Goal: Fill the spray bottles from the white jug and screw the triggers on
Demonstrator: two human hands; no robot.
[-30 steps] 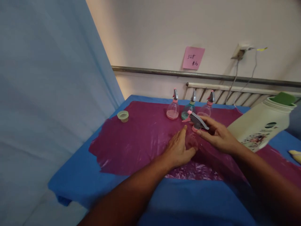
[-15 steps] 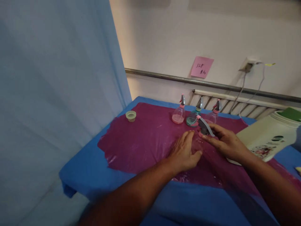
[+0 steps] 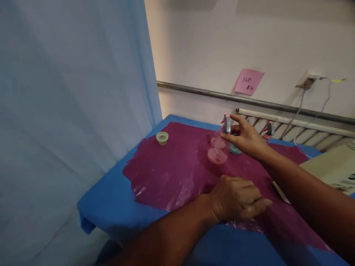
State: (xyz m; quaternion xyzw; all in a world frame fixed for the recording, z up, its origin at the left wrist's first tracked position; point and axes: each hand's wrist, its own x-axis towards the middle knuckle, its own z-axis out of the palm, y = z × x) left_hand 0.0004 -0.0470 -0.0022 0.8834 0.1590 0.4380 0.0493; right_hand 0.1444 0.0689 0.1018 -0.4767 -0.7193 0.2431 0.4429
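My right hand [image 3: 245, 137] grips the grey-and-pink head of a clear spray bottle [image 3: 217, 156] with pink liquid in its base, its thumb and fingers around the grey trigger top. Just behind it, partly covered, is another spray bottle [image 3: 217, 142] with pink liquid. To the right a spray bottle with green-blue liquid [image 3: 235, 149] is mostly hidden by my hand, and one more pink-and-grey spray bottle [image 3: 268, 130] shows beyond my wrist. My left hand [image 3: 240, 197], somewhat blurred, hovers near the table's front edge with its fingers curled in, and nothing shows in it.
A small translucent cup [image 3: 162, 138] stands at the left on the purple plastic sheet [image 3: 166, 166], over the blue-covered table [image 3: 108, 195]. At right lies a large cream jug [image 3: 330, 166]. A blue curtain [image 3: 83, 92] hangs at left; a rail and radiator [image 3: 291, 117] run along the wall.
My right hand has moved forward and left with the spray bottle, bringing it to the front of the standing pink one. My left hand has drawn back and its fingers have curled. The view has shifted left.
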